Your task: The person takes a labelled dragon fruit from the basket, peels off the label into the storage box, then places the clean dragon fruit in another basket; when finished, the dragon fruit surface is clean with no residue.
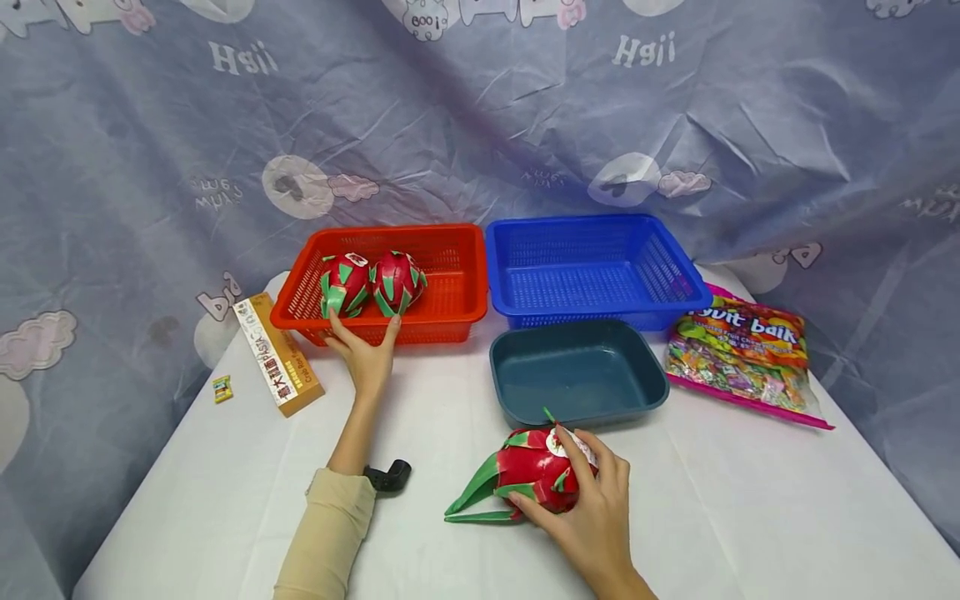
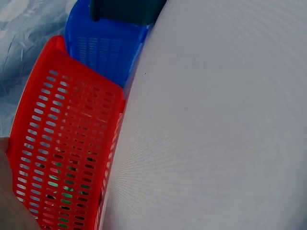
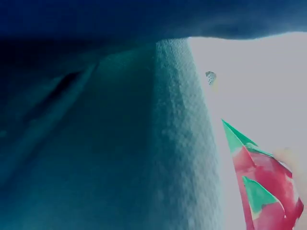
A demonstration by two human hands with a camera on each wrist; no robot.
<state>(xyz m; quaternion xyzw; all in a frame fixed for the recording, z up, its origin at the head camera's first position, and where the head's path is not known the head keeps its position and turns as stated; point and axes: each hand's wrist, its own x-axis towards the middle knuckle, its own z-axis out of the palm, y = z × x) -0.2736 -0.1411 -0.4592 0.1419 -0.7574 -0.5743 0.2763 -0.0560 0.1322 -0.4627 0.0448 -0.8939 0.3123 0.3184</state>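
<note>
My right hand [image 1: 596,508] grips a red dragon fruit [image 1: 534,471] with long green leaf tips and a white label, thumb on its near side and fingers over the top. It lies low over the white cloth, in front of the dark teal tray; the right wrist view shows part of the fruit [image 3: 268,191] at the right edge. My left hand [image 1: 365,354] reaches to the front rim of the red basket [image 1: 450,321], fingers spread, fingertips right at the rim. Inside that basket sit two more dragon fruits, one on the left [image 1: 347,283] and another beside it [image 1: 397,283].
A blue basket [image 1: 600,312] stands to the right of the red one, with the dark teal tray [image 1: 577,408] in front. At the right lies a candy bag [image 1: 742,358]. A pasta box [image 1: 277,354] and a small yellow packet [image 1: 222,388] lie at the left. A printed curtain hangs behind.
</note>
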